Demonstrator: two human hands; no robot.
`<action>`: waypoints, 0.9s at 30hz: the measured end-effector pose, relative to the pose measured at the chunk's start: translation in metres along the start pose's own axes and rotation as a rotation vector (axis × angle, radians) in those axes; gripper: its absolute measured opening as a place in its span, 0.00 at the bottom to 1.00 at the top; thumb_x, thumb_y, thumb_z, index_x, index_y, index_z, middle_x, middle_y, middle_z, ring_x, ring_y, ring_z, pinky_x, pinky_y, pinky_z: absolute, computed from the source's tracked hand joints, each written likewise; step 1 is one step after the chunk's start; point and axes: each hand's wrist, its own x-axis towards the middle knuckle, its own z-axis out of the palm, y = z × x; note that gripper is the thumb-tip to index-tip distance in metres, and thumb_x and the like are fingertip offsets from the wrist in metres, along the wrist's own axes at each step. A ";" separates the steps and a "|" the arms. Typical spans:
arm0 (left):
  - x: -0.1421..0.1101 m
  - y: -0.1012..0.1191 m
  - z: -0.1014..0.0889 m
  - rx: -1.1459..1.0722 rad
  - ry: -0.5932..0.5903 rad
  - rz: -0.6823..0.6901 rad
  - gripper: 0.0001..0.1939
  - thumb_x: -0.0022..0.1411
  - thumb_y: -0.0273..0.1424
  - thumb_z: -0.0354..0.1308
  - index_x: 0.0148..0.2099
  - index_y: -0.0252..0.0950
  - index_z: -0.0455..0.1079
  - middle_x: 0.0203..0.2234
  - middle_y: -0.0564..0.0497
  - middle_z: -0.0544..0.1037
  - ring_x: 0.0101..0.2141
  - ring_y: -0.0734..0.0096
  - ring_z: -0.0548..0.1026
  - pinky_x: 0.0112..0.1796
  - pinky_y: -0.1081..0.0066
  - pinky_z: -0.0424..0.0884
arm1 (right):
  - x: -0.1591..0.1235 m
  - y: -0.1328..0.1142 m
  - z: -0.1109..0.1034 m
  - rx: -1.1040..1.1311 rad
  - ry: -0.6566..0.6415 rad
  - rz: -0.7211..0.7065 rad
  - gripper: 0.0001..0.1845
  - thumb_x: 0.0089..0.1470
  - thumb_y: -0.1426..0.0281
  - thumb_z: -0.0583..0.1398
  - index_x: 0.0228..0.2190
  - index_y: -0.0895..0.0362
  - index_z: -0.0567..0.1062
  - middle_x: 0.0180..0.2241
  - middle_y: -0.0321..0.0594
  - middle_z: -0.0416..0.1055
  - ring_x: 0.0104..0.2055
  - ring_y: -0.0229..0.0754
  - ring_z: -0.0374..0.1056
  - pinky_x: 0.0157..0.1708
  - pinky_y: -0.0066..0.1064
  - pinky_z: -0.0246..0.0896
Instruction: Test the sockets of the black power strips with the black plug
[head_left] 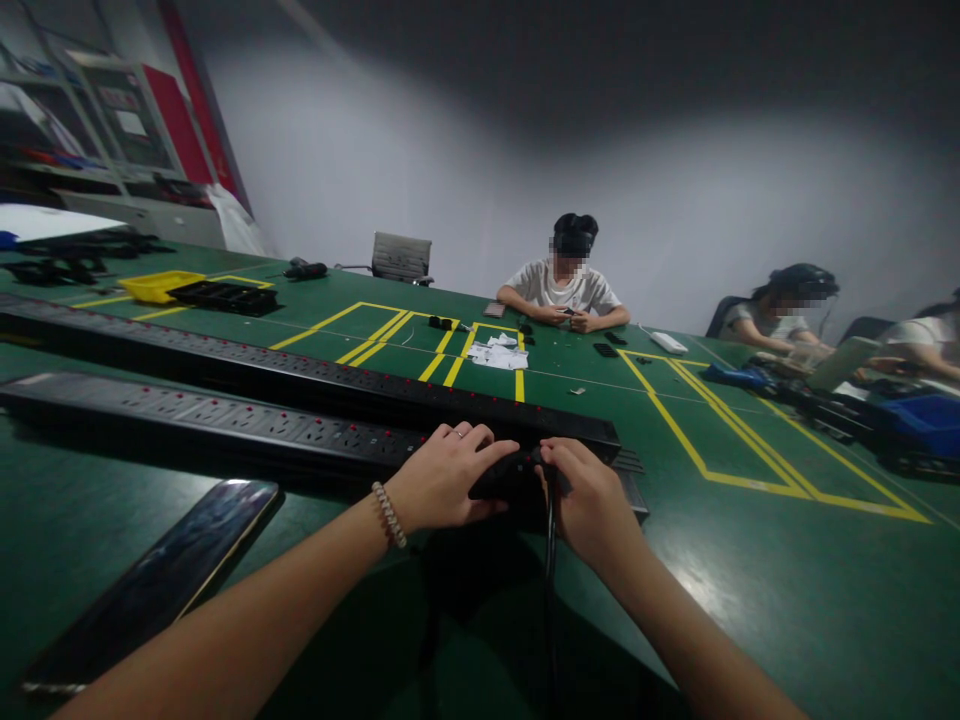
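Observation:
Two long black power strips with rows of sockets and small red lights lie side by side on the green table; the near power strip (pixel 247 417) runs under my hands. My left hand (pixel 448 478) grips the near strip close to its right end, thumb and fingers spread over a dark part there. My right hand (pixel 589 495) pinches the top of a black cable (pixel 552 590) at the same spot, its fingertips close to my left thumb. The cable hangs down toward me. Whether its plug sits in a socket is hidden by my fingers.
Behind lies the far power strip (pixel 300 368). A phone (pixel 161 580) rests at left. Farther off are a yellow tray (pixel 161 287), a black tray (pixel 225 297), white papers (pixel 499 352) and yellow tape lines. A person (pixel 562 285) sits opposite; others work at right.

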 end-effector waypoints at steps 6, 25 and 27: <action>0.001 -0.001 0.002 0.011 -0.003 0.002 0.33 0.62 0.47 0.60 0.66 0.44 0.59 0.52 0.44 0.71 0.48 0.51 0.70 0.47 0.54 0.65 | -0.006 -0.001 0.002 -0.083 0.005 -0.065 0.08 0.61 0.78 0.55 0.39 0.57 0.73 0.48 0.53 0.74 0.49 0.51 0.72 0.47 0.43 0.72; 0.000 0.001 0.001 0.027 -0.002 -0.013 0.34 0.60 0.45 0.63 0.65 0.44 0.60 0.52 0.45 0.71 0.48 0.52 0.70 0.49 0.54 0.65 | -0.015 0.006 0.006 -0.083 0.064 -0.147 0.10 0.62 0.78 0.56 0.42 0.58 0.75 0.50 0.55 0.73 0.51 0.50 0.72 0.50 0.44 0.73; 0.000 0.002 0.001 0.031 0.002 -0.016 0.33 0.61 0.45 0.62 0.65 0.44 0.61 0.52 0.44 0.71 0.48 0.52 0.70 0.49 0.54 0.65 | -0.017 0.005 0.008 -0.115 0.064 -0.144 0.10 0.63 0.78 0.56 0.44 0.59 0.75 0.50 0.55 0.72 0.52 0.51 0.72 0.51 0.46 0.73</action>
